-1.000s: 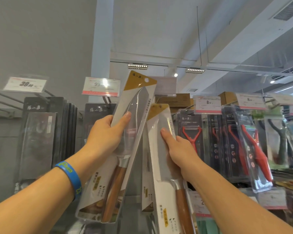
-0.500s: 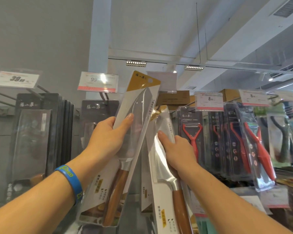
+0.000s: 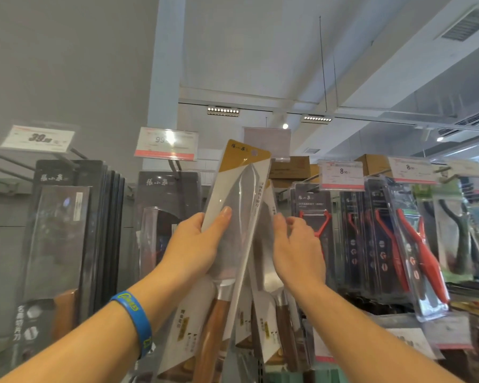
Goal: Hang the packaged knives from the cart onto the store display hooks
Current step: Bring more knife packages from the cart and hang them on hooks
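At lower centre the left hand [image 3: 197, 250], with a blue wristband [image 3: 134, 319] on its wrist, grips a packaged knife [image 3: 238, 205]. The pack is a clear sleeve on white card with a gold top and a hang hole. It holds a steel blade with a wooden handle and tilts toward upper centre. The thumb lies across the front; the other fingers are hidden behind. Just to the right, the right hand [image 3: 296, 250] holds a second packaged knife [image 3: 267, 275], partly behind the first, with its fingers bent at the pack's edge. Farther back, black knife boxes [image 3: 67, 230] hang at left and red peelers [image 3: 415, 244] in blister packs at right, under price tags [image 3: 342, 174].
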`<state>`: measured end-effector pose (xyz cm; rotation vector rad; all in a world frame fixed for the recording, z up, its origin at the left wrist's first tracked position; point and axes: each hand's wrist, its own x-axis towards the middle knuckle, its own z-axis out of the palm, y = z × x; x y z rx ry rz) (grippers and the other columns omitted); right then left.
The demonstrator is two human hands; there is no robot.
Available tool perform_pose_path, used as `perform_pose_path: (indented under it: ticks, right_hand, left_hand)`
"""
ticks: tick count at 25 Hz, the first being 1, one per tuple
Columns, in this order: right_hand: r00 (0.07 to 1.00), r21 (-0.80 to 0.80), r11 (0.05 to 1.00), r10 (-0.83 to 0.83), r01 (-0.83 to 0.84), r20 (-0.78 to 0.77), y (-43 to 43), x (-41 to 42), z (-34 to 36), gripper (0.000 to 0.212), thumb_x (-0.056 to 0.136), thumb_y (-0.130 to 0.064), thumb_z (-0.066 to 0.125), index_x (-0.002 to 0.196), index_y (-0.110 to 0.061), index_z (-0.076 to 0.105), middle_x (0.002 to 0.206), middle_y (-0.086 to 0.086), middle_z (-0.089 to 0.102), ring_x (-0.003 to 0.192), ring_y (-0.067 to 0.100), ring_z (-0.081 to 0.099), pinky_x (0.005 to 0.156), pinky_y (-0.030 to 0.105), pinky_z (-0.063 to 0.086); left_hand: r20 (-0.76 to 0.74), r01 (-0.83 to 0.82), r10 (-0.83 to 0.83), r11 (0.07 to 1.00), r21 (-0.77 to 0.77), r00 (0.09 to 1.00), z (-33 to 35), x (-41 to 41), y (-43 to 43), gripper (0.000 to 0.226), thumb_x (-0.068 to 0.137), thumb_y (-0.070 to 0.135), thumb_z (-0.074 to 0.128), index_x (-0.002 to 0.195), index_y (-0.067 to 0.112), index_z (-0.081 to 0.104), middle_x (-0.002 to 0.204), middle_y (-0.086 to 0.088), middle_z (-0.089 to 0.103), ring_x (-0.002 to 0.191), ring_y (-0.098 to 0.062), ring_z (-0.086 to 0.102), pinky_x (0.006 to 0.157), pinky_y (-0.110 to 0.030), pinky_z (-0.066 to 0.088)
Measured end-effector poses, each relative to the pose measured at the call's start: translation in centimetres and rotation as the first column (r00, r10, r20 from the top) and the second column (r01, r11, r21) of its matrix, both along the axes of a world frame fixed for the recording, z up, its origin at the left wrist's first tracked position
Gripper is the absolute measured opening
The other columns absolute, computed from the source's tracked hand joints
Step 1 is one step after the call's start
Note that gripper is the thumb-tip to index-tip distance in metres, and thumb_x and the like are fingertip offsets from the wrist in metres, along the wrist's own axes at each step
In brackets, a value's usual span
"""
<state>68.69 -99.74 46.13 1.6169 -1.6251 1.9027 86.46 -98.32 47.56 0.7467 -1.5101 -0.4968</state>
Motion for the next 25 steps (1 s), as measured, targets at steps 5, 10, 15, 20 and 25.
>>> perform_pose_path:
  ticks: [5,10,15,20,25]
  right_hand:
    - [0.743,-0.146,0.791,0.61,-0.594,0.278,2.9,1.8,-2.4,0.037,0.093,-0.059,0.057,0.111,-0.028,0.065,0.093,-0.02,0.075,0.084,-0.003,0.072,0.069,0.019,0.055]
    - [0.681,-0.119,0.79,0.584,-0.601,0.441,2.7,-0.9,-3.5,0.029,0.095,-0.043,0.065,0.115,-0.022,0.065,0.094,-0.006,0.079,0.084,0.012,0.076,0.08,0.037,0.061]
    - [0.726,-0.069,0.829,0.524,-0.555,0.446,2.6,-1.6,-3.9,0.025,0.095,-0.046,0.064,0.111,-0.027,0.065,0.09,-0.008,0.078,0.079,0.01,0.075,0.073,0.034,0.062]
    - [0.785,-0.09,0.882,0.455,-0.463,0.42,2.6,-2.2,-4.1,0.024,0.092,-0.048,0.066,0.108,-0.029,0.063,0.092,-0.011,0.076,0.08,0.008,0.073,0.071,0.028,0.06]
    - [0.853,-0.047,0.924,0.37,-0.381,0.368,2.6,-2.4,-4.9,0.037,0.084,-0.059,0.069,0.102,-0.026,0.065,0.084,-0.013,0.074,0.078,0.005,0.07,0.078,0.034,0.058]
  left_hand:
    - [0.049,0.087,-0.088,0.996,0.019,0.995,-1.8,-3.0,0.2,0.039,0.097,0.053,0.054,0.1,0.017,0.07,0.097,-0.002,0.076,0.092,-0.02,0.073,0.092,-0.049,0.055]
    - [0.418,-0.091,0.138,0.987,-0.129,0.898,1.0,-2.7,0.2,0.052,0.096,0.065,0.042,0.097,0.021,0.07,0.092,0.005,0.074,0.088,-0.015,0.07,0.088,-0.043,0.057]
    - [0.372,-0.209,0.551,0.726,-0.655,0.748,10.7,-2.3,-0.1,0.083,0.08,0.054,0.076,0.149,0.033,0.036,0.152,0.005,0.041,0.133,-0.02,0.045,0.106,-0.042,0.045]
    - [0.587,-0.044,0.806,0.591,-0.806,0.076,13.8,-3.5,-1.5,0.088,0.085,0.064,0.058,0.155,0.027,0.02,0.152,0.001,0.042,0.131,-0.026,0.045,0.095,-0.041,0.048]
    - [0.413,-0.004,0.8,0.46,-0.888,0.435,14.9,-2.1,-1.1,0.046,0.104,0.046,0.036,0.119,0.015,0.066,0.114,-0.004,0.067,0.097,-0.023,0.062,0.078,-0.035,0.052]
